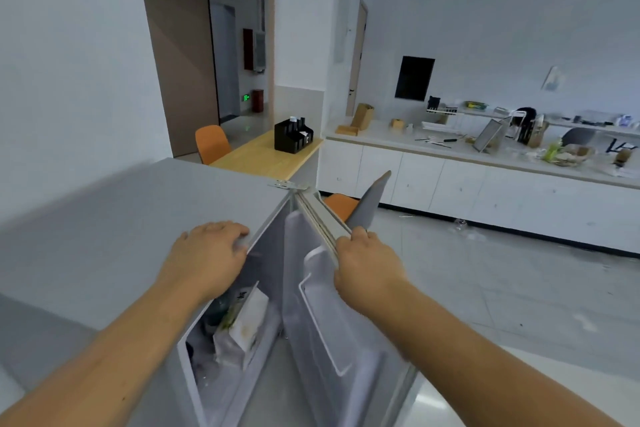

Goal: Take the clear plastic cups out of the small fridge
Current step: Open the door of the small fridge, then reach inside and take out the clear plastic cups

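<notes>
I look down on a small grey fridge (114, 218) whose door (332, 340) stands partly swung out to the right. My left hand (207, 256) lies flat on the fridge's top front edge, fingers curled over the rim. My right hand (367, 263) grips the top edge of the door. Inside the opening I see a white carton or bag (247, 322) and some dim clear plastic (204, 354) behind it; I cannot make out separate cups.
A wooden table (266, 156) with a black organiser (292, 135) and an orange chair (211, 142) stand behind the fridge. Another orange chair (341, 204) is just beyond the door. A long white counter (485, 163) with clutter runs along the right wall. An open doorway (221, 55) lies at the back.
</notes>
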The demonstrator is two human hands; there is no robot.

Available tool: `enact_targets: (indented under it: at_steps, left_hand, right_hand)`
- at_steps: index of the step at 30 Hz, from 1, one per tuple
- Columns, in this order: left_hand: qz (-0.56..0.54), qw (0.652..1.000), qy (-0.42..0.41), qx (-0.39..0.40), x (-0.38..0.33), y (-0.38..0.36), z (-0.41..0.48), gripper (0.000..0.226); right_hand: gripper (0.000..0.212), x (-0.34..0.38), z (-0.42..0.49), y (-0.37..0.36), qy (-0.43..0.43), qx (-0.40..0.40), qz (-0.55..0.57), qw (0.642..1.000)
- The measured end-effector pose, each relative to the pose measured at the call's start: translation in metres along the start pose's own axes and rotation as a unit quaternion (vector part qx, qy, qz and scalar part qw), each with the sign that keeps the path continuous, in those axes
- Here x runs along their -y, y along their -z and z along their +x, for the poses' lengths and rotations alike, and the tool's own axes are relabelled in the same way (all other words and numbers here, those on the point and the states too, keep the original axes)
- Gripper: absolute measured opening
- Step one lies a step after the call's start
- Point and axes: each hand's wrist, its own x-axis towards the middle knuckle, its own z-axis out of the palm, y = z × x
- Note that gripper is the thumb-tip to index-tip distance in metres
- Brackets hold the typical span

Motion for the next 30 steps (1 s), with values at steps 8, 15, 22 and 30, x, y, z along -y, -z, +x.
enact_targets:
  at_steps: [8,15,22,30]
  left_hand:
    - [-0.015,0.999,-0.038,-0.022,-0.003,-0.003,0.0,0.025]
    - [0.021,0.998,0.012,-0.056,-0.012,-0.002,-0.01,0.026]
    - [0.095,0.993,0.067,-0.035,-0.029,0.006,-0.016,0.037]
    - [0.134,0.989,-0.019,-0.054,-0.084,-0.048,-0.087,0.037]
  right_hand:
    - [0.055,-0.076,0.01,-0.018,-0.089,0.01,0.006,0.996]
    - [0.082,-0.143,0.041,-0.026,-0.081,0.07,0.029,0.994]
    - [0.085,-0.161,0.047,-0.033,-0.046,0.062,0.022,0.997]
    - [0.038,-0.124,0.001,-0.08,0.138,-0.152,0.179,0.962]
